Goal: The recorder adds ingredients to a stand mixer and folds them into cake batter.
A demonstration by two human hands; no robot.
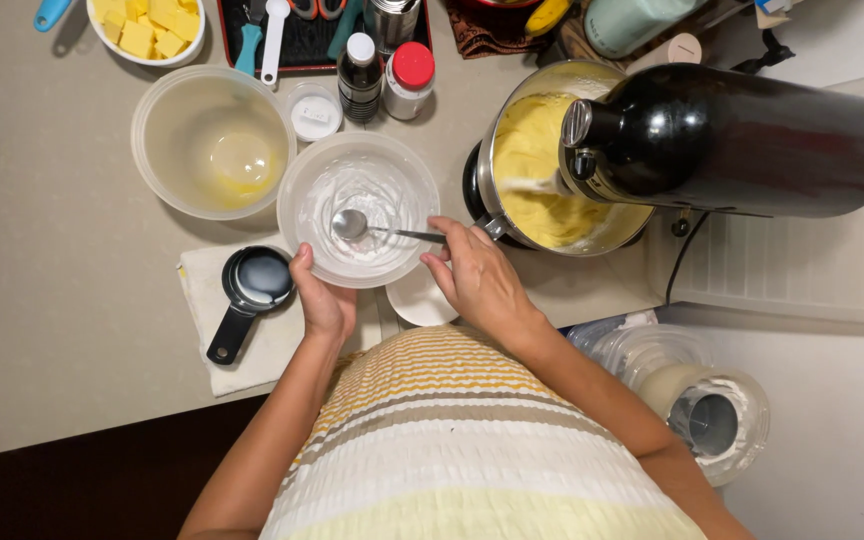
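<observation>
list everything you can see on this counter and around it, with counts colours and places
clear bowl: 1, white residue, centre
spoon: 1, metal, in that bowl
plastic tub: 1, translucent, left of bowl
measuring cup: 1, black, on white cloth
butter cubes: several, yellow, top-left dish
bottles: 2, white cap and red cap, top centre
stand mixer: 1, black, right
mixer bowl: 1, steel, yellow batter
left hand: grip on bowl rim
right hand: grip on spoon handle

Translucent plastic bowl (359, 208) upright on counter, white residue inside, maybe flour; metal spoon (352, 224) resting in it.
</observation>
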